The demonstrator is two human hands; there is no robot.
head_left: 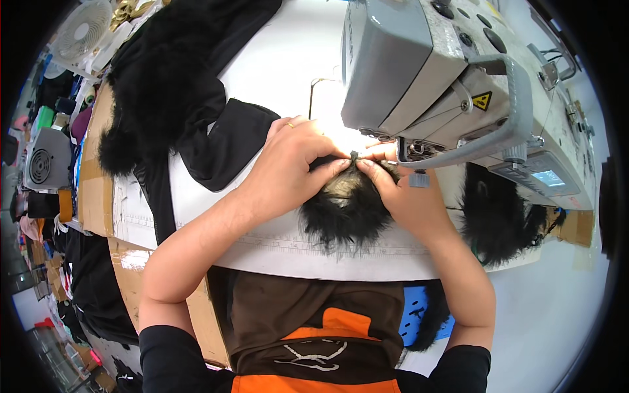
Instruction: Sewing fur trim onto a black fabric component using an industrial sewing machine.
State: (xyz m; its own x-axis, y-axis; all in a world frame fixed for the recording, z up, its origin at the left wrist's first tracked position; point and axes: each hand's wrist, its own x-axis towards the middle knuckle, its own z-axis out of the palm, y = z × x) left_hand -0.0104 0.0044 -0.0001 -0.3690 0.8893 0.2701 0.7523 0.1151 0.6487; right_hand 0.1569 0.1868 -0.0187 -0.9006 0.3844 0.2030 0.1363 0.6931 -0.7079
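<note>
A piece of black fur point(344, 213) with a pale backing lies at the front of the white sewing table point(282, 252), just below the lit needle area of a grey sewing machine point(393, 65). My left hand point(291, 164) pinches its upper edge between thumb and fingers. From the other side my right hand point(409, 193) grips the same edge, thumb close to the left thumb. Some right fingers pass under the machine head and are partly hidden. The needle itself cannot be made out in the glare.
A large black fur garment point(164, 72) with smooth black cloth point(229, 144) covers the table's left side. More black fur point(495, 213) lies at the right, below the control panel point(547, 177). Cardboard point(98, 164) lines the left edge, with a white fan point(82, 29) beyond.
</note>
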